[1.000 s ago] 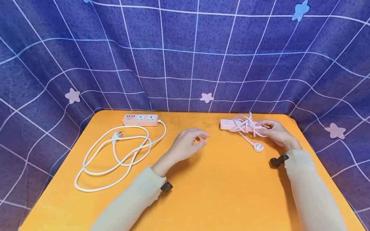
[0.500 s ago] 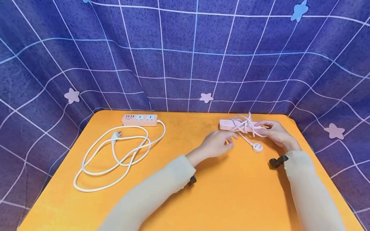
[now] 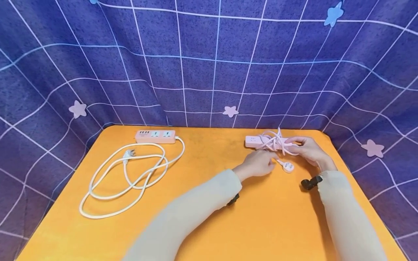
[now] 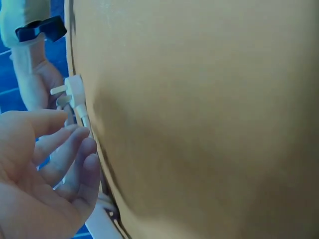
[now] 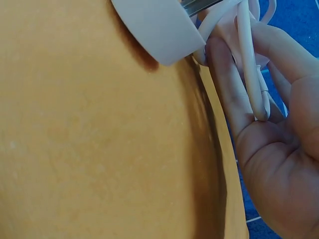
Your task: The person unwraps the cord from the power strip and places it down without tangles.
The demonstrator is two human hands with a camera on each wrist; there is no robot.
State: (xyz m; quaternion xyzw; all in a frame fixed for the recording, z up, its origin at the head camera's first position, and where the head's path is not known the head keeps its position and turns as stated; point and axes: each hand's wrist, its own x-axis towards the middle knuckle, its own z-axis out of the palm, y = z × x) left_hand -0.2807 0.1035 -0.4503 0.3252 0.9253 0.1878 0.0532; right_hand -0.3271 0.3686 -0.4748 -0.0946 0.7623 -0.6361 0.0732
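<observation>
A pink power strip [image 3: 252, 141] lies near the back right of the table, its cord [image 3: 270, 140] wound around the middle. My right hand [image 3: 310, 151] grips the strip's right end; in the right wrist view a cord loop [image 5: 247, 64] hangs across that hand's fingers. The strip's three-pin plug [image 3: 288, 167] rests on the table, pins up. My left hand [image 3: 259, 162] is beside the cord leading to this plug. In the left wrist view, its fingers [image 4: 82, 154] are loosely curved, thumb apart from the fingertips, with the cord passing behind them.
At the back left lies another pink power strip [image 3: 143, 137]. Its white cord [image 3: 104, 198] spreads in loose loops, with a plug [image 3: 128, 155] among them. A blue gridded curtain [image 3: 202, 72] surrounds the back and sides of the orange table [image 3: 209, 224].
My left hand has moved right from the middle of the table to the wound strip's plug cord. The right hand keeps its hold on the strip's end.
</observation>
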